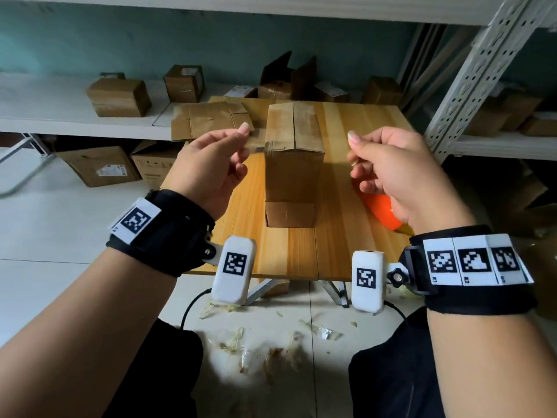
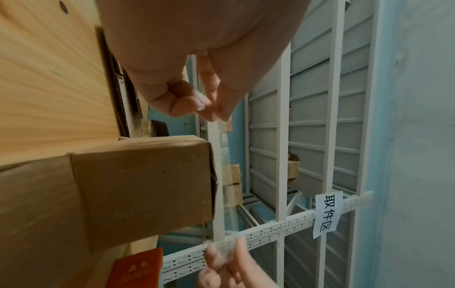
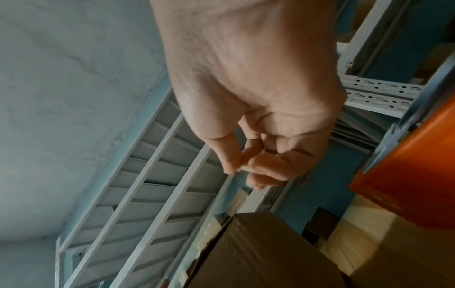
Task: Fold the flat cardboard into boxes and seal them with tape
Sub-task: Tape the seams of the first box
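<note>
A folded cardboard box (image 1: 294,164) stands upright in the middle of the wooden table (image 1: 340,236), its top flaps closed. A strip of clear tape (image 2: 222,175) stretches across just above the box's top (image 2: 138,181). My left hand (image 1: 244,130) pinches one end of the tape (image 1: 256,143) left of the box, thumb against fingertips (image 2: 211,113). My right hand (image 1: 352,141) pinches the other end to the right of the box, the other fingers (image 3: 268,167) curled. Flat cardboard (image 1: 211,119) lies at the table's far left corner.
An orange tape dispenser (image 1: 380,210) lies on the table under my right hand. Sealed and open boxes (image 1: 120,98) sit on the white shelf behind. A metal rack post (image 1: 470,86) rises at the right. Tape scraps (image 1: 259,351) litter the floor.
</note>
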A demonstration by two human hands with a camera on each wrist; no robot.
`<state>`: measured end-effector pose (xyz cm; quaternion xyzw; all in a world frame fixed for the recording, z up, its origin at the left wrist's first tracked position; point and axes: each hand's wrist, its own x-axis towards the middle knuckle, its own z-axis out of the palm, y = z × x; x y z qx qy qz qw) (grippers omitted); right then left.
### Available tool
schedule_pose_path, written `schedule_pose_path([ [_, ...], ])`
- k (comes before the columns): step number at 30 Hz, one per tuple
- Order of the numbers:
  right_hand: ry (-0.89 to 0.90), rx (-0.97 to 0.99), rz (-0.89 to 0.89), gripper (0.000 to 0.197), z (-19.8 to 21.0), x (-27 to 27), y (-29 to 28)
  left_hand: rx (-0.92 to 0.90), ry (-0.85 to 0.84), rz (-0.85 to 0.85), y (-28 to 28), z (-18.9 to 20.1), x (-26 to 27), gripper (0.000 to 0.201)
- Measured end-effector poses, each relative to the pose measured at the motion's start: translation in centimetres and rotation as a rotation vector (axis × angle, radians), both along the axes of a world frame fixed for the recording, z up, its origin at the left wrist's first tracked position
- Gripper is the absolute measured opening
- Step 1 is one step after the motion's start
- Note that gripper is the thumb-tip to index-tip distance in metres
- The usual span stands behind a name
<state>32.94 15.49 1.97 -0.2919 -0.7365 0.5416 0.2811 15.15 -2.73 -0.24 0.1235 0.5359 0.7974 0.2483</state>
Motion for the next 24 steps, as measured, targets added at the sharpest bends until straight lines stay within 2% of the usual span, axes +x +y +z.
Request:
schedule_pose_path([
  [4, 0.014, 0.008, 0.006, 0.02, 0.3, 0.3, 0.5, 0.075, 0.046, 0.009, 0.1, -0.7, 0.5, 0.01],
  [9, 0.136, -0.071, 0.034, 0.017, 0.4, 0.6, 0.8, 0.221, 0.044, -0.141, -0.6, -0.2, 0.4, 0.008],
  [12, 0.217, -0.161, 0.022, 0.015, 0.2, 0.2, 0.8, 0.2, 0.034, -0.149, -0.7, -0.3, 0.1, 0.007],
  [20, 0.216, -0.323, -0.018, 0.017, -0.4, -1.3, 0.9, 0.135, -0.039, -0.1, 0.0, -0.5, -0.6, 0.003],
  [24, 0.223, -0.459, 0.022, 0.015, -0.7, -1.9, 1.2, 0.123, -0.115, -0.066, 0.5, -0.4, -0.5, 0.011],
])
